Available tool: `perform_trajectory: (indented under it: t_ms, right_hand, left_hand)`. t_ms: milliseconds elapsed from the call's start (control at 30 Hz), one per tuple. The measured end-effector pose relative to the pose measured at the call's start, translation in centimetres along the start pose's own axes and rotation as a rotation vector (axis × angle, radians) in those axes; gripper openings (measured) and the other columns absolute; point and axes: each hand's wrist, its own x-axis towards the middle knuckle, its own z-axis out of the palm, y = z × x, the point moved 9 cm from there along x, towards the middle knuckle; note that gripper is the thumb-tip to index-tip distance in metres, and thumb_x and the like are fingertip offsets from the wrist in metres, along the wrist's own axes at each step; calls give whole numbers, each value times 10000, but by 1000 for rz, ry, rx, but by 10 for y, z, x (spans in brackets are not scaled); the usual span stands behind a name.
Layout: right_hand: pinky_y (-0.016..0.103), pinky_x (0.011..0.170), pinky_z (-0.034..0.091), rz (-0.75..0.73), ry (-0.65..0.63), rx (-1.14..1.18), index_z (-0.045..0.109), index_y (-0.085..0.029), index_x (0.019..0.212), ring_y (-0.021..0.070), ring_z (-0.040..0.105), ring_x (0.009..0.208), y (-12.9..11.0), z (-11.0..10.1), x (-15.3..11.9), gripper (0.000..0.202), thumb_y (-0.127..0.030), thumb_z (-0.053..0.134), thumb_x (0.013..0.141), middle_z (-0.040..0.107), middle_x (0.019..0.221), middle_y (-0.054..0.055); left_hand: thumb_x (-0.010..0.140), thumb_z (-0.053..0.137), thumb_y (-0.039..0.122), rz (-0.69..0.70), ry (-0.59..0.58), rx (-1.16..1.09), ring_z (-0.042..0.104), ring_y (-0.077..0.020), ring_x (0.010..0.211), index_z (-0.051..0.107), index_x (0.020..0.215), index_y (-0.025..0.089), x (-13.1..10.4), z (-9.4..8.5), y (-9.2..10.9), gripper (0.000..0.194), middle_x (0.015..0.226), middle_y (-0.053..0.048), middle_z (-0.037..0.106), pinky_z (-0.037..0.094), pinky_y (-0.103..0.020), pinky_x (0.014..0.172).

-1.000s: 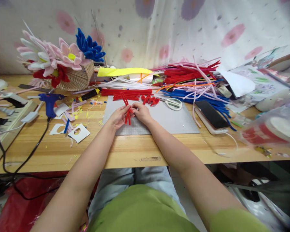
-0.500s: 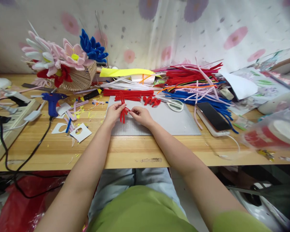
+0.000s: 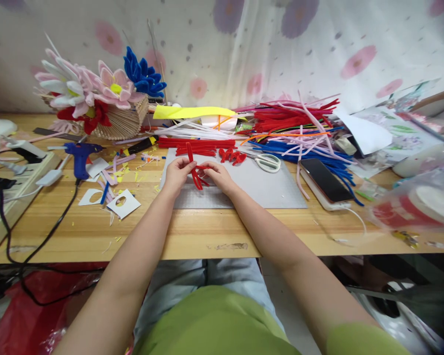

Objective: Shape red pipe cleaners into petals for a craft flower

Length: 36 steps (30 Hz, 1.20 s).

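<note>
Several red pipe cleaners point(image 3: 197, 180) cross between my two hands, above the grey cutting mat point(image 3: 259, 190). My left hand point(image 3: 179, 173) pinches the bundle near its middle, with one part pointing up and other ends hanging down. The fingers of my right hand point(image 3: 216, 175) are closed on a piece of red pipe cleaner at the bundle's right side. Just beyond my hands lie straight red pipe cleaners point(image 3: 207, 144) and small bent red pieces point(image 3: 232, 156). Scissors point(image 3: 267, 162) with pale handles rest to their right on the mat.
A blue glue gun point(image 3: 80, 157), a power strip point(image 3: 25, 197) and holed white cards point(image 3: 123, 202) lie left. Fuzzy flowers point(image 3: 114, 86) stand behind them. Blue pipe cleaners point(image 3: 318, 160), a phone point(image 3: 325, 180) and a bagged cup point(image 3: 422, 204) are on the right.
The red pipe cleaners have turned: their lower ends now slant to the right and spread apart. My right hand has shifted slightly and a red strand now stretches across to it.
</note>
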Motion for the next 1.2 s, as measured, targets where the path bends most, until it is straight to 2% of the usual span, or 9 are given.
perform_trajectory:
  t_ms: [100,200,267,433,533,667,767,1000,1200]
  right_hand:
    - [276,731,481,-59,18,12,562,-187,938,135,607,758,-8,0,-2,250,-329,570,732,643,815,9]
    - [276,724,462,-119,38,-194,557,-186,943,140,586,765,-17,4,-5,365,-408,658,671,636,853,16]
    - [277,722,443,-110,54,-363,578,-179,912,141,571,754,-19,6,-7,320,-395,652,687,639,844,17]
    - [273,688,417,-28,141,-548,609,-172,821,137,556,684,-14,-3,-6,154,-305,537,795,638,744,15]
    - [263,668,430,-13,108,-442,607,-176,804,134,572,666,-9,-3,-5,171,-325,523,811,639,707,13]
    - [238,603,452,165,-51,-24,570,-171,783,118,591,614,9,7,-4,224,-378,498,830,647,685,19]
    - [216,575,434,220,-84,107,551,-162,735,96,555,565,11,8,-5,222,-373,539,803,632,653,2]
    - [208,534,363,196,31,90,534,-163,683,86,463,527,13,-5,-3,201,-331,516,792,551,598,-32]
    - [219,556,359,155,147,-115,514,-168,644,94,458,547,18,-12,6,240,-306,452,830,533,591,-27]
  left_hand:
    - [536,771,270,-19,102,29,482,-72,512,561,583,150,0,-8,-1,247,537,43,543,394,-211,551]
    - [530,768,243,-19,183,56,477,-74,492,576,579,149,-2,-11,-3,219,518,42,543,378,-210,520]
    - [528,769,247,-26,218,70,482,-75,494,584,574,148,-3,-10,-6,215,521,38,550,382,-209,517]
    - [503,786,332,-177,147,0,524,-84,534,636,661,135,-7,0,-17,293,616,9,609,424,-214,524]
    - [481,797,342,-272,73,-43,560,-104,557,637,696,129,-10,2,-20,342,630,-4,615,469,-236,534]
    - [485,799,312,-288,15,-16,578,-119,547,623,668,113,-11,2,-16,323,615,-14,615,507,-280,553]
    - [503,795,296,-304,-5,17,587,-127,543,630,673,107,-12,2,-17,303,616,-22,621,505,-284,546]
    - [526,788,289,-304,-43,70,615,-149,600,656,702,103,-12,5,-18,288,683,-60,668,504,-274,533]
    - [520,784,245,-314,-23,67,619,-156,594,644,680,103,-15,7,-17,256,653,-53,662,506,-276,525]
